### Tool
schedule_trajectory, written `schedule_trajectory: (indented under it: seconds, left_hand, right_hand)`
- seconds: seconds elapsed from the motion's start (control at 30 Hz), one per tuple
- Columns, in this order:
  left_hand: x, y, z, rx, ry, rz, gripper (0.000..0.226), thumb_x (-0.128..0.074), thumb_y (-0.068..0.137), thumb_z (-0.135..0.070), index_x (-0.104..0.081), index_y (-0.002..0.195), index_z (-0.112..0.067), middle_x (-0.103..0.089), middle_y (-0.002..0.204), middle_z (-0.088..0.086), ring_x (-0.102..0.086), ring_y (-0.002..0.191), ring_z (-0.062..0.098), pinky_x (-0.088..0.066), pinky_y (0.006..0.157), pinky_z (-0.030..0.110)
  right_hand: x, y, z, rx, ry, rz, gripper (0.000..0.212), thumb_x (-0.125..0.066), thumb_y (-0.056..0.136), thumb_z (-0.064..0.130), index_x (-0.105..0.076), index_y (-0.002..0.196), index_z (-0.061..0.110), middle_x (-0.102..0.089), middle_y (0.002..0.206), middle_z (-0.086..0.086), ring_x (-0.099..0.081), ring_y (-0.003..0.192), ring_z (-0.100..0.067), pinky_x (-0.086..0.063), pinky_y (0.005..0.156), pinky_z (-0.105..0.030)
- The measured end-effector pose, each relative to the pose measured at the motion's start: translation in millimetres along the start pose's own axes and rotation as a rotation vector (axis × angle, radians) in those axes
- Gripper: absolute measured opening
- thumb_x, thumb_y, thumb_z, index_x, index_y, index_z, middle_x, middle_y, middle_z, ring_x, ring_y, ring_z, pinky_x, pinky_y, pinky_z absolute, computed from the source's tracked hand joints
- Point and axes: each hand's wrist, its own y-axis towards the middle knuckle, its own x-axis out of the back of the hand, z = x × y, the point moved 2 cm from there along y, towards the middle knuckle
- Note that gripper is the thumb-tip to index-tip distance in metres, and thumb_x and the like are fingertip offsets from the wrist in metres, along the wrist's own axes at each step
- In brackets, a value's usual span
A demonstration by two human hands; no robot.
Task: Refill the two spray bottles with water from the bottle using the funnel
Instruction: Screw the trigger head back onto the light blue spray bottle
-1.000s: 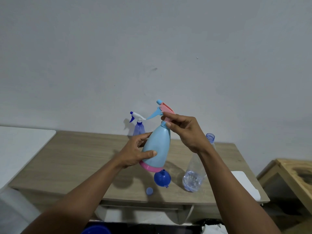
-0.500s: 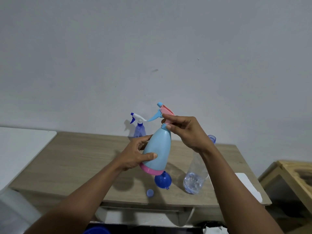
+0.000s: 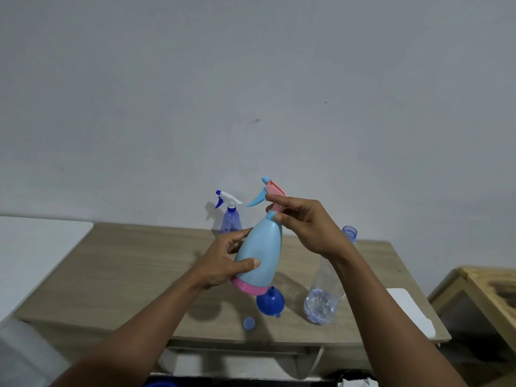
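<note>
A light blue spray bottle (image 3: pixel 261 252) with a pink base and pink trigger head is held tilted above the wooden table (image 3: pixel 125 272). My left hand (image 3: pixel 223 261) grips its lower body. My right hand (image 3: pixel 304 224) is closed around its neck, just under the spray head. A second, translucent blue spray bottle (image 3: pixel 230 219) with a white and blue head stands at the back near the wall. A blue funnel (image 3: pixel 270 303) lies on the table under the held bottle. The clear, uncapped water bottle (image 3: pixel 326 297) stands to the right, partly behind my right forearm.
A small blue cap (image 3: pixel 249 323) lies near the table's front edge. A white flat item (image 3: pixel 410 311) rests on the table's right end. A white surface (image 3: pixel 36 247) adjoins the table on the left, and a wooden stand (image 3: pixel 485 291) is at the right.
The spray head has turned slightly under my right hand, and the bottle has shifted a little. My grip on it is otherwise the same.
</note>
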Motion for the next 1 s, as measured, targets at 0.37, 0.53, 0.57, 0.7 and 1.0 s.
schedule_trajectory:
  seconds: [0.37, 0.53, 0.57, 0.7, 1.0]
  left_hand:
    - [5, -3, 5, 0.006, 0.087, -0.020, 0.075, -0.084, 0.066, -0.043, -0.058, 0.135, -0.027, -0.067, 0.126, -0.002, -0.065, 0.114, 0.024, -0.059, 0.090, 0.048]
    - [5, -3, 9, -0.008, 0.164, -0.045, 0.076, -0.084, 0.067, -0.047, -0.057, 0.136, -0.030, -0.066, 0.127, -0.006, -0.063, 0.115, 0.023, -0.058, 0.092, 0.048]
    - [6, -3, 9, -0.018, 0.188, -0.056, 0.077, -0.084, 0.066, -0.049, -0.057, 0.135, -0.030, -0.066, 0.126, -0.008, -0.063, 0.115, 0.022, -0.057, 0.093, 0.047]
    - [6, -1, 8, -0.030, 0.201, -0.059, 0.076, -0.084, 0.066, -0.047, -0.057, 0.135, -0.031, -0.066, 0.125, -0.010, -0.063, 0.114, 0.020, -0.057, 0.093, 0.046]
    - [2, 0, 3, -0.057, 0.183, -0.082, 0.074, -0.084, 0.067, -0.043, -0.059, 0.134, -0.030, -0.069, 0.122, -0.011, -0.065, 0.112, 0.018, -0.057, 0.094, 0.042]
  right_hand:
    - [0, 0, -3, -0.016, -0.132, 0.087, 0.041, -0.056, 0.099, 0.005, -0.063, 0.133, 0.028, -0.067, 0.122, -0.001, -0.062, 0.115, -0.009, -0.049, 0.098, -0.021]
    - [-6, 3, -5, 0.019, -0.157, 0.006, 0.035, -0.065, 0.094, 0.008, -0.068, 0.121, 0.031, -0.067, 0.107, -0.010, -0.065, 0.097, -0.017, -0.055, 0.088, -0.024]
    - [-7, 3, -7, 0.035, -0.176, -0.021, 0.033, -0.067, 0.093, 0.010, -0.069, 0.118, 0.031, -0.067, 0.104, -0.008, -0.064, 0.094, -0.018, -0.055, 0.088, -0.027]
    - [-7, 4, -11, 0.040, -0.281, -0.009, 0.034, -0.064, 0.096, 0.017, -0.065, 0.123, 0.037, -0.066, 0.110, 0.000, -0.061, 0.097, -0.014, -0.052, 0.088, -0.020]
    - [-3, 6, -8, 0.038, -0.219, -0.022, 0.036, -0.063, 0.097, 0.014, -0.065, 0.127, 0.032, -0.066, 0.102, -0.007, -0.060, 0.092, -0.015, -0.052, 0.086, -0.022]
